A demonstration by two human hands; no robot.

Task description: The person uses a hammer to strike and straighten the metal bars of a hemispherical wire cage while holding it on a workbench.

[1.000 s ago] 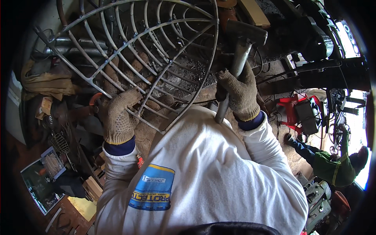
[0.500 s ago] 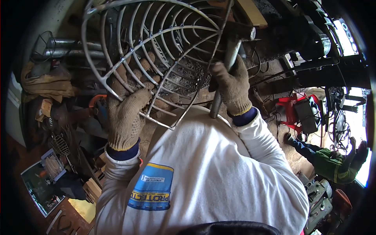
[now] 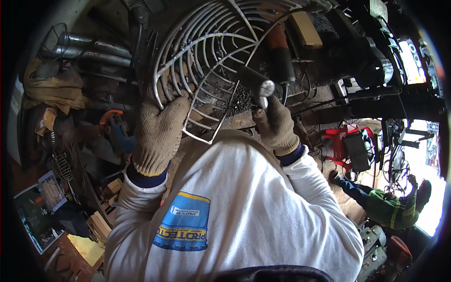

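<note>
A curved metal frame [image 3: 188, 46] of welded rods, with several bent ribs and a pointed end, is tilted over the work surface at the upper middle. My left hand [image 3: 162, 131], in a brown knit glove, is closed round the frame's near left edge; some fingers are hidden behind the ribs. My right hand [image 3: 277, 124], gloved alike, grips a hammer [image 3: 253, 79] by its metal handle. The hammer's head lies beside the frame's right edge, and whether they touch I cannot tell.
An orange and black power tool [image 3: 283, 58] with a cable lies beyond the hammer. Dark grit [image 3: 243, 97] covers part of the work surface. Metal pipes [image 3: 94, 55] lie at the left. A red plastic chair [image 3: 334, 141] and a person in green [image 3: 392, 207] are at the right.
The frame has moved away from me, tilting and turning with my left hand. My right hand has come down slightly, and the hammer's head has swung lower and to the left.
</note>
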